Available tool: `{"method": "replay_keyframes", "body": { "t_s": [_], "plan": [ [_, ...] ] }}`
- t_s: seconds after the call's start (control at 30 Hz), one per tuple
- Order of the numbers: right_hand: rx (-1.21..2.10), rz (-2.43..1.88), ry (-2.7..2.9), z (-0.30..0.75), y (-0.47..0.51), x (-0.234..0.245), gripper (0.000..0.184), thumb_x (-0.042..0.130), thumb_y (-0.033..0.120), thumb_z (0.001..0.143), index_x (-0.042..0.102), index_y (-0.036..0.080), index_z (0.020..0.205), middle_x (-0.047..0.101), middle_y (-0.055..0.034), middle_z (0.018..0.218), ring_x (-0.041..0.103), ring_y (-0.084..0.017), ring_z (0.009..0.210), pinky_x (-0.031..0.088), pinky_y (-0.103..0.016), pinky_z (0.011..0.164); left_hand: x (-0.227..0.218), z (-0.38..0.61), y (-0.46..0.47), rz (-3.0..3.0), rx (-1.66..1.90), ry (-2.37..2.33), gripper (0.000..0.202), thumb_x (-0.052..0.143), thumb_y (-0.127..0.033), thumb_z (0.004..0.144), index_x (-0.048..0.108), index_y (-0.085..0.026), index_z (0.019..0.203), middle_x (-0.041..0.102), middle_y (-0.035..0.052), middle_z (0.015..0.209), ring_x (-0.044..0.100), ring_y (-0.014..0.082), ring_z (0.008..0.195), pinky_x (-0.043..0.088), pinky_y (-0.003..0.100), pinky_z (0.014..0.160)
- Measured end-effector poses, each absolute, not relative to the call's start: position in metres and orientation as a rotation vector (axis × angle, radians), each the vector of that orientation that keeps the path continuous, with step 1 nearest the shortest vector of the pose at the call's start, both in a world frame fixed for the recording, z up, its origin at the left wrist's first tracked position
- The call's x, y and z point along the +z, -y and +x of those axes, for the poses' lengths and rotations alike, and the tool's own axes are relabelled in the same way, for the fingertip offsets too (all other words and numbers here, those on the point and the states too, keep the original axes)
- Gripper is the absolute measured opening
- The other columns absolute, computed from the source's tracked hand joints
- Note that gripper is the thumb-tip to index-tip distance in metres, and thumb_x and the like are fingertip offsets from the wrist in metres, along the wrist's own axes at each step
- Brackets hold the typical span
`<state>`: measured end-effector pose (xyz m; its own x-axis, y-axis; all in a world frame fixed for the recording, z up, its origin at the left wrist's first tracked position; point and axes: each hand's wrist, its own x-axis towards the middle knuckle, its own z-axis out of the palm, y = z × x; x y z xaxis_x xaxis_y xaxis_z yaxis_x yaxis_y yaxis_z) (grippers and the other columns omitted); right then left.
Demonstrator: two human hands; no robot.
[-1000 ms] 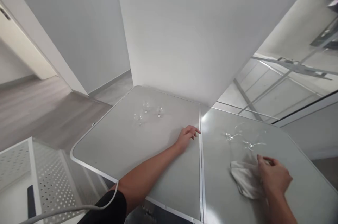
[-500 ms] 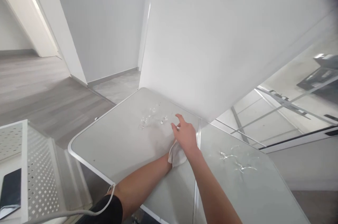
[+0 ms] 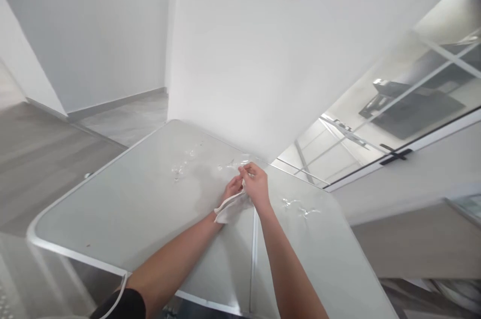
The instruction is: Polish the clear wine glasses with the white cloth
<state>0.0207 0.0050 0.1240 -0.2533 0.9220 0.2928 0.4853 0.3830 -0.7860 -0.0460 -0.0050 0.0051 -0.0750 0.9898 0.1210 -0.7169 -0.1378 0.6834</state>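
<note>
My left hand (image 3: 232,189) and my right hand (image 3: 256,185) meet over the middle seam of a grey table (image 3: 124,209). Both pinch a crumpled white cloth (image 3: 229,207) that hangs between them and touches the tabletop. Just beyond my fingers lies a patch of spilled water droplets (image 3: 184,166) on the left panel. A second patch of water (image 3: 300,207) sits on the right panel, to the right of my right hand.
A white wall (image 3: 240,58) rises right behind the table. A glass partition (image 3: 376,123) runs along the right. Wood floor (image 3: 45,148) lies to the left, and the table's rounded metal edge (image 3: 32,231) is near left.
My right hand carried the cloth from the right panel across to the seam. My left hand came off the tabletop and took hold of the cloth too. The camera swung left.
</note>
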Motion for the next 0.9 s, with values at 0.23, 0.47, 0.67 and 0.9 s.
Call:
{"method": "replay_keyframes", "body": {
  "t_s": [0.23,0.47,0.67,0.9],
  "plan": [
    [0.867,-1.26,1.627,0.092,0.023,0.099,0.035,0.061,0.053,0.089,0.062,0.02,0.076,0.068,-0.0009,0.066,0.058,-0.015,0.059,0.044,-0.026,0.061,-0.001,-0.028,0.0,0.503,1.495,-0.221,0.055,0.069,-0.058,0.084,0.061,-0.029,0.131,0.053,0.0084,0.147,0.062,0.0239,0.116,0.052,0.039,0.095],
    [1.133,-1.348,1.261,0.138,0.057,0.084,0.05,0.071,0.057,0.08,0.067,0.023,0.118,0.066,-0.0013,0.084,0.059,-0.016,0.066,0.045,-0.026,0.06,-0.002,-0.033,0.001,0.521,1.59,-0.431,0.031,0.072,-0.046,0.087,0.068,-0.022,0.105,0.061,0.0081,0.137,0.066,0.0209,0.107,0.054,0.04,0.096],
    [1.673,-1.394,1.051,0.217,0.121,0.065,0.039,0.091,0.036,0.058,0.071,0.021,0.088,0.066,-0.0022,0.078,0.063,-0.021,0.07,0.049,-0.031,0.061,-0.004,-0.035,-0.001,0.491,1.626,-0.518,0.027,0.075,-0.042,0.085,0.068,-0.021,0.102,0.059,0.0077,0.14,0.068,0.0214,0.108,0.054,0.045,0.1],
    [1.138,-1.322,0.669,0.199,0.112,0.049,0.036,0.078,0.049,0.074,0.056,0.022,0.084,0.059,0.0013,0.077,0.056,-0.016,0.066,0.046,-0.026,0.059,0.0,-0.03,0.003,0.567,1.571,-0.537,0.028,0.081,-0.038,0.079,0.071,-0.02,0.099,0.065,0.0082,0.135,0.069,0.0235,0.109,0.056,0.046,0.097]
  ]
}}
